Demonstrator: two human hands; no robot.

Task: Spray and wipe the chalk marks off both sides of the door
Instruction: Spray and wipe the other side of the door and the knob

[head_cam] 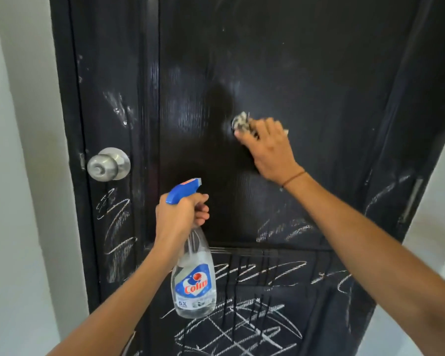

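Observation:
A black door fills the view. Its upper middle panel looks wet and streaked. White chalk marks cover the lower panel, and more chalk scribbles run down the left stile below the knob. My right hand presses a crumpled patterned cloth against the middle of the door. My left hand grips the neck of a clear spray bottle with a blue trigger head, held upright in front of the door.
A silver round door knob sits on the left stile. A pale wall borders the door on the left, and a lighter wall shows past the door's right edge.

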